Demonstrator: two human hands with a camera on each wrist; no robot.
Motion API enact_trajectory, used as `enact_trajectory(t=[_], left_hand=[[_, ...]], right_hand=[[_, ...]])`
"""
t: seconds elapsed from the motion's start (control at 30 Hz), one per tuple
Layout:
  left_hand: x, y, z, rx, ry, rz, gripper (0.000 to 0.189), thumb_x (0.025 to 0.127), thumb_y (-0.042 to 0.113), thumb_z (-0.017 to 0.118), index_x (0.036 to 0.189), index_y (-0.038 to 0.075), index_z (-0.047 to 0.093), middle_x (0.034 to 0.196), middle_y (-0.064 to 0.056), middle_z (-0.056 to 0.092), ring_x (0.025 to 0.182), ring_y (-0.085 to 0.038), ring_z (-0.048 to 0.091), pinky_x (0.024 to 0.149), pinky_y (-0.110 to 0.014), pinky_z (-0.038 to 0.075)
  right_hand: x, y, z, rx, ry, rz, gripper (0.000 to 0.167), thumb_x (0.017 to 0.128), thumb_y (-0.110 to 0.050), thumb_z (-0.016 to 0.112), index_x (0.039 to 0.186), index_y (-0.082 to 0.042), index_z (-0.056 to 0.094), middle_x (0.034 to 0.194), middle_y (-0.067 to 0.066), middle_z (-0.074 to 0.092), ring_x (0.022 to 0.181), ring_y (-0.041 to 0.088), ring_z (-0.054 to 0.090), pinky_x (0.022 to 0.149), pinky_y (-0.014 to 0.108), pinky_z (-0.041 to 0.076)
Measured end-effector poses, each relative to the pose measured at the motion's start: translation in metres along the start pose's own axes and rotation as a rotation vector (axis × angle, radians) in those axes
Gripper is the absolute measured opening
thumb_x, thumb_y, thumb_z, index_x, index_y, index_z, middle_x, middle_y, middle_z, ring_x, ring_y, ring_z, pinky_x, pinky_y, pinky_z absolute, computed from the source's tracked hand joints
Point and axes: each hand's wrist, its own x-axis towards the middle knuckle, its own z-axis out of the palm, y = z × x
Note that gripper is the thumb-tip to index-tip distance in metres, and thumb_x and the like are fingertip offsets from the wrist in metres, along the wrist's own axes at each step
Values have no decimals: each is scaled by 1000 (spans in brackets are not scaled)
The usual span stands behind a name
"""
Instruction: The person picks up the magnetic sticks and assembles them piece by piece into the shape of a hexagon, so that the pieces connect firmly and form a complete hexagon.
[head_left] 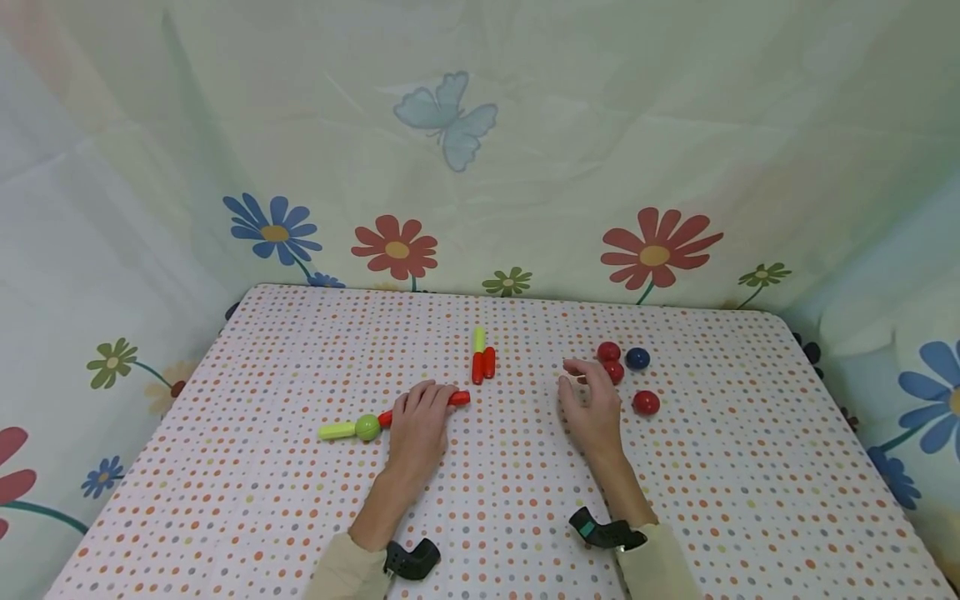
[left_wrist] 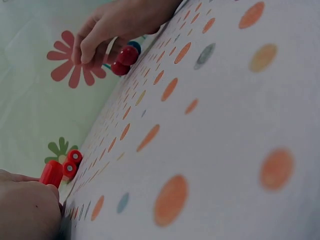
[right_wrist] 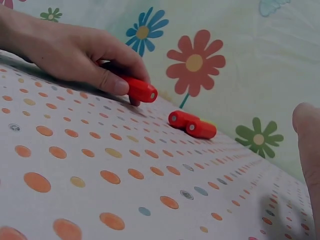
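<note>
My left hand (head_left: pixel 420 427) grips a red magnetic stick (head_left: pixel 460 398) with its fingers over the top. Red shows on both sides of the hand, and the middle is hidden. On the left, the red part meets a green ball (head_left: pixel 367 427), which joins a yellow-green stick (head_left: pixel 336 431), all in one line. In the right wrist view, thumb and fingers pinch the red stick (right_wrist: pixel 143 91), its end showing a metal spot. My right hand (head_left: pixel 596 408) is held with thumb and fingers apart and nothing between them, close to two red balls (head_left: pixel 609 352).
Two red sticks (head_left: pixel 489 362) lie side by side in the table's middle, with a yellow-green stick (head_left: pixel 479 339) behind one. A dark blue ball (head_left: pixel 637 358) and another red ball (head_left: pixel 646 402) are right of my right hand. A flowered curtain (head_left: pixel 555 167) stands behind the dotted table (head_left: pixel 525 533).
</note>
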Motion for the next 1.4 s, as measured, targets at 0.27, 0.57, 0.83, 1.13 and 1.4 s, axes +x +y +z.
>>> enact_trajectory(t=[0.27,0.57,0.83,1.13,1.4], left_hand=[[1,0,0,24,9,3,25,96,20,60,120,17,61,116,0,66,119,-22,53,98,-43,42],[0,1,0,0,-2,-8,25,96,21,60,121,17,61,117,-1,66,119,-22,53,99,-43,42],[0,1,0,7,-12,-7,26,97,22,59,122,17,60,117,-1,65,119,-22,52,99,-44,42],[0,1,0,20,-13,-5,28,96,22,60,124,18,60,118,-1,65,118,-21,52,99,-44,42],[-1,0,1,27,-10,-3,28,96,22,60,123,18,60,118,-1,65,118,-22,52,99,-44,42]], right_hand=[[0,0,0,-10,12,23,27,89,-4,62,115,-1,61,114,15,62,106,27,56,89,39,45],[3,8,-1,-80,131,40,33,84,-3,63,117,0,59,125,20,53,118,35,47,95,46,39],[5,14,-7,-129,190,88,36,85,0,61,120,2,58,134,21,50,126,38,43,96,51,41],[5,18,-10,-138,151,193,39,87,-2,60,126,0,55,138,20,46,131,36,40,105,51,39],[5,17,-8,-183,86,341,41,87,-5,61,127,-3,54,139,18,45,133,37,37,108,54,34]])
